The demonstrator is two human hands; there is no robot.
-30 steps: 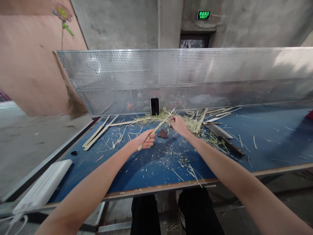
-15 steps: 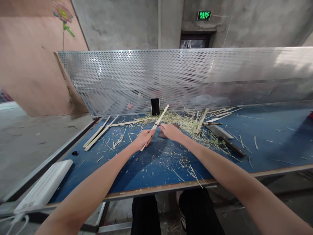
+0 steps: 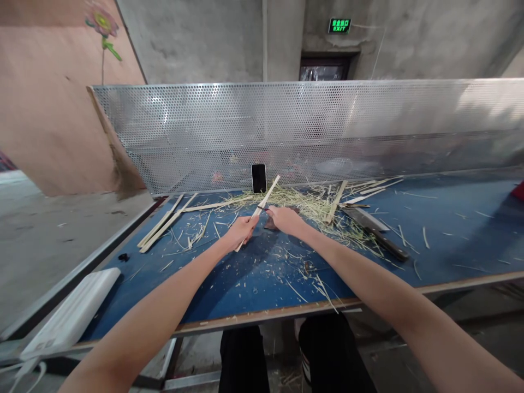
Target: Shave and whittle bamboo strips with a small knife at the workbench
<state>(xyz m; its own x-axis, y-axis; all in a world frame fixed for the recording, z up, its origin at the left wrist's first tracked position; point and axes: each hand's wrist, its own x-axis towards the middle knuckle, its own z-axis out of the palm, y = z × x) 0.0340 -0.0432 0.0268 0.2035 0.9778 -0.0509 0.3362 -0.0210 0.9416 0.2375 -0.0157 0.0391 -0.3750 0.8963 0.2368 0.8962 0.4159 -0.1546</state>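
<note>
- Head view, far left at 8 o'clock from my hands: a flat white block [image 3: 69,319] overhangs the table [image 3: 245,278] edge; its near end is cut off and I cannot make out what it is.
- At 10 o'clock, loose strips [image 3: 164,221], pale and flat, lie fanned on the blue, scuffed top.
- My left hand [image 3: 241,229] is clenched around the lower end of a bamboo strip [image 3: 267,196], which slants up toward 1 o'clock, just in front of the phone [image 3: 258,178].
- The phone stands upright against the perforated screen [image 3: 286,131] of dull metal.
- My right hand [image 3: 286,218] is curled just beside the strip; a dark sliver [image 3: 263,208] pokes from it at 9 o'clock, too small to identify, so I cannot tell its grip.
- A brown piece [image 3: 270,224] is half hidden under that hand.
- Stringy shavings [image 3: 315,204] heap at 1 o'clock.
- At 3 o'clock lies a knife [image 3: 376,232] with a dark handle.
</note>
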